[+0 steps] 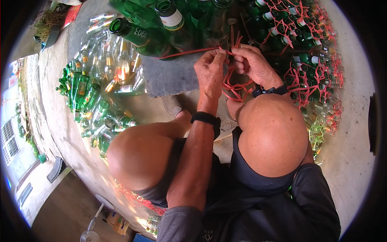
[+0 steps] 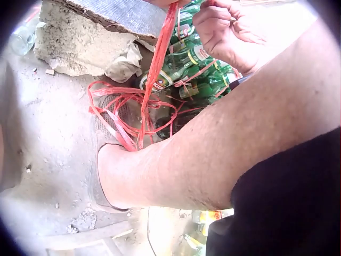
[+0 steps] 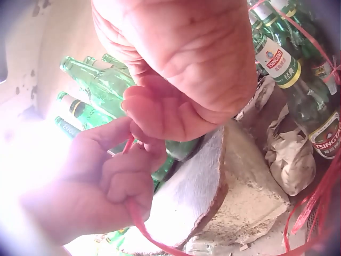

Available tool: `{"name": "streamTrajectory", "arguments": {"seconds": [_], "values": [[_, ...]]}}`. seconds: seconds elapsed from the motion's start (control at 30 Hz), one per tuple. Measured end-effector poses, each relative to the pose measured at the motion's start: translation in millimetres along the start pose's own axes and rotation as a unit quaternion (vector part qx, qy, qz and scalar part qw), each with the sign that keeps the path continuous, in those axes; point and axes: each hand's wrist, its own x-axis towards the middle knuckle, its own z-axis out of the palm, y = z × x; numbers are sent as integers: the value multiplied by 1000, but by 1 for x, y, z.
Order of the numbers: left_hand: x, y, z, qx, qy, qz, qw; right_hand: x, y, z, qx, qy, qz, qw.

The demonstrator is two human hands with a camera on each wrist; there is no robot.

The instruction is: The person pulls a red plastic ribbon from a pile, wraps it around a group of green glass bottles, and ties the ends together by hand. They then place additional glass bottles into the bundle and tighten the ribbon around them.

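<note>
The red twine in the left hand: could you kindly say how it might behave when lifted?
The red twine is probably floppy, since its slack curls in loose loops. It is likely light, being a thin ribbon-like strand. It may tangle, as its loops cross one another.

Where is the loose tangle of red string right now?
In the head view, the tangle of red string is right of centre, low between the left hand and right hand, just right of the grey slab.
</note>
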Motion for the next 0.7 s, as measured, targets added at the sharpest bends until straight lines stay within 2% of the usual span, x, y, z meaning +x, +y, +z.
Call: {"name": "streamTrajectory", "arguments": {"seconds": [0.2,0.5,0.7], "values": [[1,-1,-1,1,4,-6,1000,-2,-2,1,-11,2,-2,1000],[5,-5,-4,23,10,26,999,1,-4,3,-29,6,-15,999],[5,-2,-5,-5,12,-25,1000,4,6,-14,-43,-19,-3,999]]}}
